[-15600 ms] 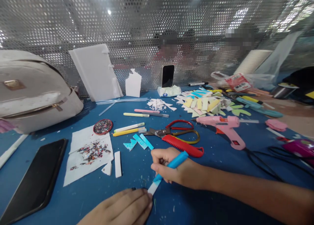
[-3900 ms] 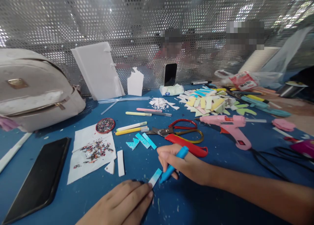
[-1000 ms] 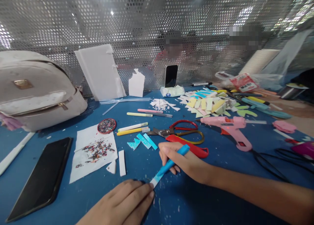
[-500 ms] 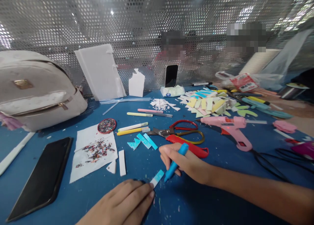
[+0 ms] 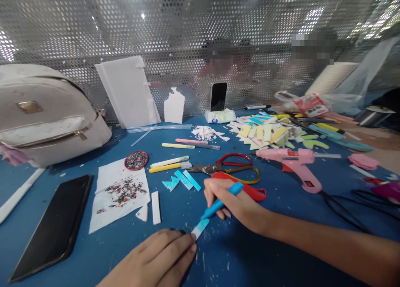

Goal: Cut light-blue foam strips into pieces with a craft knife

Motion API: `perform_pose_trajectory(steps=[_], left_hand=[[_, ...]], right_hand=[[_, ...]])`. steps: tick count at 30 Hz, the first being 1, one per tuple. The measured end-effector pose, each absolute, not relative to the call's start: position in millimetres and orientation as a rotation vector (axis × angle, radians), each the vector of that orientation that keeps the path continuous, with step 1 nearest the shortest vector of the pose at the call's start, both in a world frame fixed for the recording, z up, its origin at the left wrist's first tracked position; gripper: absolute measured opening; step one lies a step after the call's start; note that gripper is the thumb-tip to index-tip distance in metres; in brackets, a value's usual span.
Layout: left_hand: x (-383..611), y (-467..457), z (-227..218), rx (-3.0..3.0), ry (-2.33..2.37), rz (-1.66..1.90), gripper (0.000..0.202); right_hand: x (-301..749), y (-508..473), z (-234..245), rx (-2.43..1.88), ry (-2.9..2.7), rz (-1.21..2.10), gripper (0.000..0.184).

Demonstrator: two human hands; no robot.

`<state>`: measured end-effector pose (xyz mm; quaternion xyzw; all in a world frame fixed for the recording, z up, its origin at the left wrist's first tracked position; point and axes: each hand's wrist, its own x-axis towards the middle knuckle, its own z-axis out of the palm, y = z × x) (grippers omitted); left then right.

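My right hand (image 5: pixel 231 205) grips a blue marker (image 5: pixel 221 201), its tip resting on a small white strip (image 5: pixel 200 228) that is partly coloured blue. My left hand (image 5: pixel 156 260) lies flat at the bottom edge, its fingertips pressing down the near end of that strip. Just beyond lie three blue-coloured pieces (image 5: pixel 183 180) and two plain white strips (image 5: pixel 155 207). A red-handled cutter (image 5: pixel 246 187) sits right behind my right hand.
Scissors (image 5: pixel 225 168), a pink glue gun (image 5: pixel 289 162) with its cable, several pastel markers (image 5: pixel 168 164), glitter on white paper (image 5: pixel 120 193), a black phone (image 5: pixel 53 226), a beige backpack (image 5: pixel 46 116) and a pile of coloured cut pieces (image 5: pixel 265 132) crowd the blue table. People sit behind the mesh screen.
The marker tip has swung back onto the strip from half a second ago, when it stood beside it. My left hand has stayed put.
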<state>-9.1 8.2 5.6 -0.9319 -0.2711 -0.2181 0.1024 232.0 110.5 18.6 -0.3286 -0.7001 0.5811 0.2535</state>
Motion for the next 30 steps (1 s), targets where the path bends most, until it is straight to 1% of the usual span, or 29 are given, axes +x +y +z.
perform_pose_trajectory(steps=[4, 5, 6, 7, 8, 9, 12, 16, 20, 25, 26, 27, 30], left_hand=[[-8, 8, 4, -2.731, -0.826, -0.731, 0.042], [-8, 8, 6, -2.805, -0.832, -0.567, 0.039], [-8, 8, 8, -2.799, -0.819, -0.589, 0.040], [-8, 8, 11, -2.724, -0.808, -0.740, 0.046], [-8, 8, 13, -2.743, -0.810, -0.705, 0.044], [-8, 8, 16, -2.815, -0.822, -0.541, 0.039], [-9, 9, 20, -2.863, -0.814, -0.453, 0.036], [-10, 9, 19, -2.838, -0.811, -0.536, 0.037], [-12, 8, 16, -2.840, -0.821, -0.463, 0.037], [-10, 9, 7, -2.775, -0.836, -0.569, 0.042], [-9, 10, 3, -2.802, -0.825, -0.507, 0.041], [-8, 10, -1, -2.737, -0.798, -0.669, 0.045], [-6, 10, -12, -2.716, -0.819, -0.748, 0.045]], right_hand=[[232, 110, 20, -0.901, -1.913, 1.576, 0.054], [232, 110, 20, -0.905, -1.910, 1.566, 0.053], [232, 110, 21, -0.907, -1.906, 1.556, 0.052], [232, 110, 22, -0.909, -1.902, 1.550, 0.051], [232, 110, 22, -0.910, -1.901, 1.548, 0.052], [231, 110, 22, -0.911, -1.904, 1.551, 0.053], [231, 110, 22, -0.916, -1.906, 1.552, 0.053], [230, 110, 19, -0.890, -1.878, 1.559, 0.048], [231, 109, 18, -0.910, -1.888, 1.578, 0.048], [232, 109, 21, -0.902, -1.918, 1.600, 0.049], [233, 109, 22, -0.898, -1.920, 1.614, 0.049], [233, 109, 22, -0.898, -1.921, 1.631, 0.049], [232, 108, 22, -0.895, -1.940, 1.671, 0.046]])
